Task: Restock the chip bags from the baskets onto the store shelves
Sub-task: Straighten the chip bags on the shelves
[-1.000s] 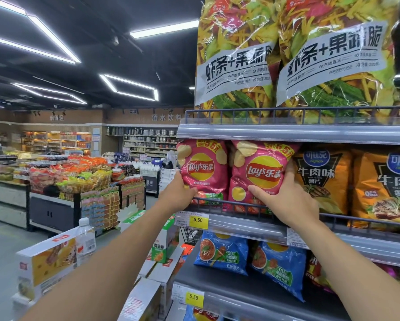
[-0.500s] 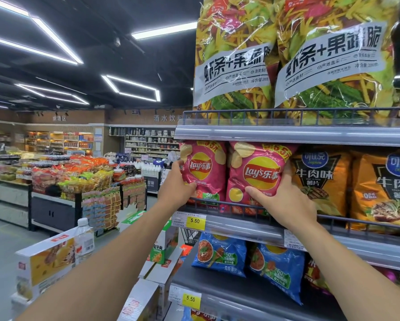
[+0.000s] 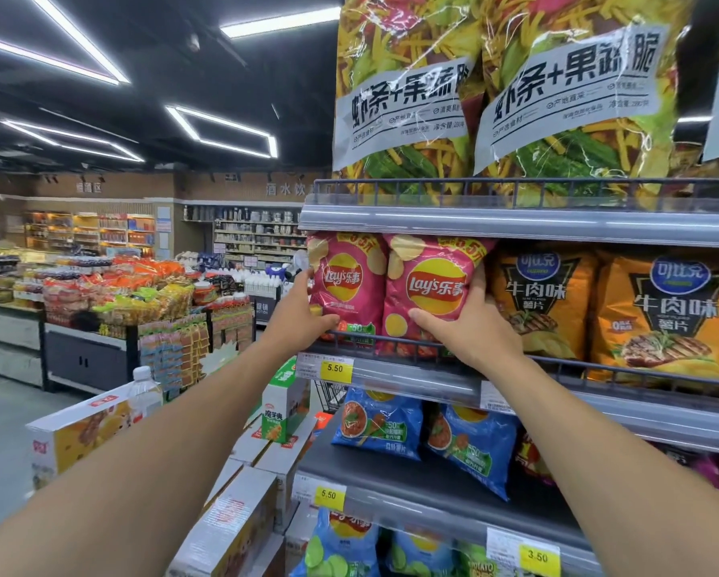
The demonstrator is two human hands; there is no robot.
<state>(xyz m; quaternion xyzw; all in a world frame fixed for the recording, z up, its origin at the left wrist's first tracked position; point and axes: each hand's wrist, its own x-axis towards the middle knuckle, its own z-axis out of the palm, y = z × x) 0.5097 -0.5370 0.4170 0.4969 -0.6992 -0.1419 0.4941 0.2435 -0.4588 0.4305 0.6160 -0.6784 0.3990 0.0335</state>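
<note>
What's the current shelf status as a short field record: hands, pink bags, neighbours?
left hand: grips left pink Lay's bag at its lower left edge
right hand: grips right pink Lay's bag, thumb on front, fingers round its right edge
placement: both upright, side by side, behind the shelf rail
right neighbours: orange bags
shelf below: blue bags
price tag: 5.50

Yellow-white box (image 3: 79, 435) lower left, water bottle (image 3: 144, 395) upright at its far right corner. More white boxes (image 3: 233, 522) stacked below it. Green carton (image 3: 281, 403) upright on the stack's far edge. Snack display (image 3: 116, 301) across the aisle. Bottle racks (image 3: 253, 233) along the back wall. Strip lights (image 3: 224, 129) on the ceiling.
</note>
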